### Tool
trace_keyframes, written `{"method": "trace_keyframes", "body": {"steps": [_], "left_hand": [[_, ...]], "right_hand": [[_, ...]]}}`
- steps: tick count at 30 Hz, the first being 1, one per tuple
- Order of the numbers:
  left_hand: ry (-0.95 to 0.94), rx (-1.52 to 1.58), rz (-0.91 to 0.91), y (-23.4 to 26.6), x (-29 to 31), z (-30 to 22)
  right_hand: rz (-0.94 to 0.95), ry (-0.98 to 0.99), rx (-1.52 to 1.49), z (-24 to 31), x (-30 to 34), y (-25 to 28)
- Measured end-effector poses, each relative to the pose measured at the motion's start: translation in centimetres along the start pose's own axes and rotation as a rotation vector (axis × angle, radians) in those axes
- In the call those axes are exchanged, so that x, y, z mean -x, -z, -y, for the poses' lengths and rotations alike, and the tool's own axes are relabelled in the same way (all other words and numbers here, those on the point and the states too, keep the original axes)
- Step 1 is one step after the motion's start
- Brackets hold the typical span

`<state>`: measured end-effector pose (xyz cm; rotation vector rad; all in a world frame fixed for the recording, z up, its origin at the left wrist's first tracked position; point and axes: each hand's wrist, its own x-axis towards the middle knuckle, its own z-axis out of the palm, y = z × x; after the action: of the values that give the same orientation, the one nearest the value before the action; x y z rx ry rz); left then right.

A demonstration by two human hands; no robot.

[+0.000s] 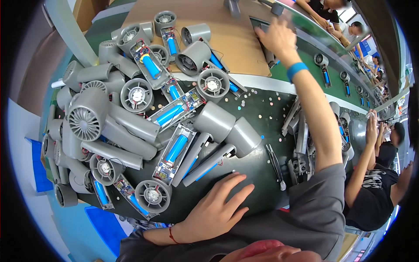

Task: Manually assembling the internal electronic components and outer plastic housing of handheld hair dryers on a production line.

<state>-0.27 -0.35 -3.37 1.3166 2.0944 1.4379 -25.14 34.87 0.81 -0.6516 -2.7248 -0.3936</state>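
My left hand (pixel 214 209), with a red string at the wrist, rests at the near edge of the dark green work surface (pixel 244 177). Its fingers are spread and hold nothing. Just beyond them lie grey handheld-fan half-shells; one open handle (pixel 176 148) shows a blue battery cell and a small circuit board. My right arm, with a blue wristband (pixel 297 70), stretches far forward. My right hand (pixel 279 39) is over the far side by the brown cardboard (pixel 222 39), its fingers smeared by motion. A blurred grey part (pixel 233 8) is left of it.
A large heap of grey fan bodies (pixel 89 113) covers the left side. Tweezers (pixel 275 166) lie right of centre, beside a pile of grey shell pieces (pixel 301 144). Beyond, fans (pixel 323 70) sit along a green conveyor, with other people (pixel 371 192) at the right.
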Motion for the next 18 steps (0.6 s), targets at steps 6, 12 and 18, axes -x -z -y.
{"method": "trace_keyframes", "body": {"steps": [6,12,18], "left_hand": [[-0.035,-0.124,0.078,0.0,-0.7,-0.1],[-0.049,-0.058,0.002,-0.5,-0.3,0.1],[-0.058,-0.138,-0.034,-1.0,-0.1,-0.1]], "right_hand": [[0.243,0.054,0.032,-6.2,0.4,-4.9],[0.089,-0.046,-0.482,-8.4,5.3,2.8],[0.004,0.119,-0.602,-1.7,19.9,8.4]]}}
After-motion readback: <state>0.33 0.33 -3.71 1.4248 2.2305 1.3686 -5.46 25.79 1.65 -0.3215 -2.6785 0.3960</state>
